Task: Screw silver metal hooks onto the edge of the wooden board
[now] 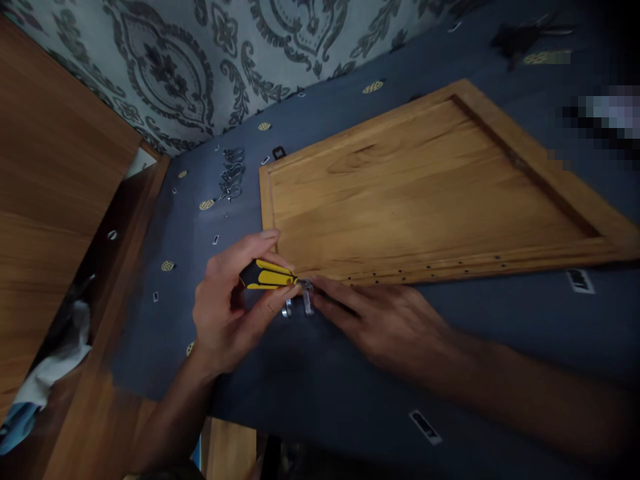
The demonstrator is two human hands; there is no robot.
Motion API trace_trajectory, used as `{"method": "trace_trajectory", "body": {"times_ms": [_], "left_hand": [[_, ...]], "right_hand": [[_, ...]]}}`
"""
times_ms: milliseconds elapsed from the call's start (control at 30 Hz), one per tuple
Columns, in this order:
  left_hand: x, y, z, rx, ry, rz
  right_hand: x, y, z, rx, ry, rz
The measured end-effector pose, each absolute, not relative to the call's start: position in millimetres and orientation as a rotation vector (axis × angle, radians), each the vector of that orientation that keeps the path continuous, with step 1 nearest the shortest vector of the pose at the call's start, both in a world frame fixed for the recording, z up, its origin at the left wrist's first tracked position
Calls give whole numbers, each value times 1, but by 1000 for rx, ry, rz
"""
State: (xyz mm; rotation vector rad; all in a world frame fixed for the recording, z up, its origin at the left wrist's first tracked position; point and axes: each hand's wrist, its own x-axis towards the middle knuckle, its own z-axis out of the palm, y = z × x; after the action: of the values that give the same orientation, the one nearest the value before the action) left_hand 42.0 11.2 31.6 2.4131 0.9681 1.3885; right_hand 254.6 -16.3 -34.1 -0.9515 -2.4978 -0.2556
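Observation:
My left hand is closed round the yellow and black handle of a screwdriver, which points right. Its tip meets a small metal hook at the near left edge of a framed wooden board. The fingertips of my right hand are pressed together against that hook, steadying it on the edge. Just left of it a second metal hook hangs from the board, partly behind my left fingers. Small dark holes run along the board's near edge. The screw, if any, is too small to see.
Beyond my left hand a cluster of metal hooks lies on the dark blue patterned cloth. A dark bracket sits at the board's far left corner. A dark tool lies far right. Wooden furniture stands at left.

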Motion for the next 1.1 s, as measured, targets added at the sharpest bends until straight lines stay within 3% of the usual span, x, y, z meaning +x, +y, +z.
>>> {"method": "trace_trajectory", "body": {"times_ms": [1100], "left_hand": [[43, 14, 38, 2326, 956, 1199]], "right_hand": [[258, -8, -23, -955, -2578, -65]]}}
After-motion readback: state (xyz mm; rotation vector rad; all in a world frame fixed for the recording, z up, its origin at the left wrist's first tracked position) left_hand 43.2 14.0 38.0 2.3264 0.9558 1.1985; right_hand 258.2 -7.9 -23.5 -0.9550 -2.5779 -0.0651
